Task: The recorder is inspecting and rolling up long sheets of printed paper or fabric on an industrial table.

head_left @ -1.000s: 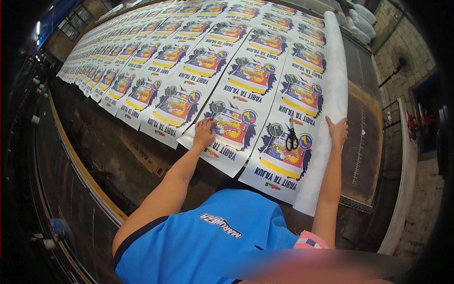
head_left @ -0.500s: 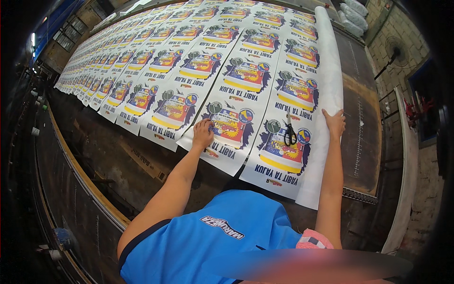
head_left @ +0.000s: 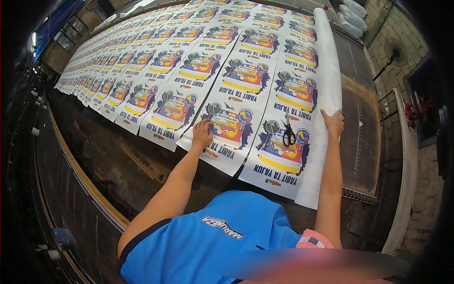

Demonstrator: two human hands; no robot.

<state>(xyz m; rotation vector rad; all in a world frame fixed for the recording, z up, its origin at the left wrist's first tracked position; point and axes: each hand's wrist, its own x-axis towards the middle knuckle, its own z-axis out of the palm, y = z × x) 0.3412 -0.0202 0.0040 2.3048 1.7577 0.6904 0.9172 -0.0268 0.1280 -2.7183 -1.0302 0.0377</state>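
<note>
Head view: we are resting our left hand (head_left: 202, 135), fingers curled, on a printed sheet (head_left: 227, 154) near its front edge, and our right hand (head_left: 334, 124), thumb spread apart, on a white roll (head_left: 329, 71); whether either is gripping, we cannot tell. Scissors (head_left: 289, 136) are lying on another sheet (head_left: 265, 176) between our hands. Beyond, more sheets (head_left: 170, 111) are stretching across the desk (head_left: 370, 146).
</note>
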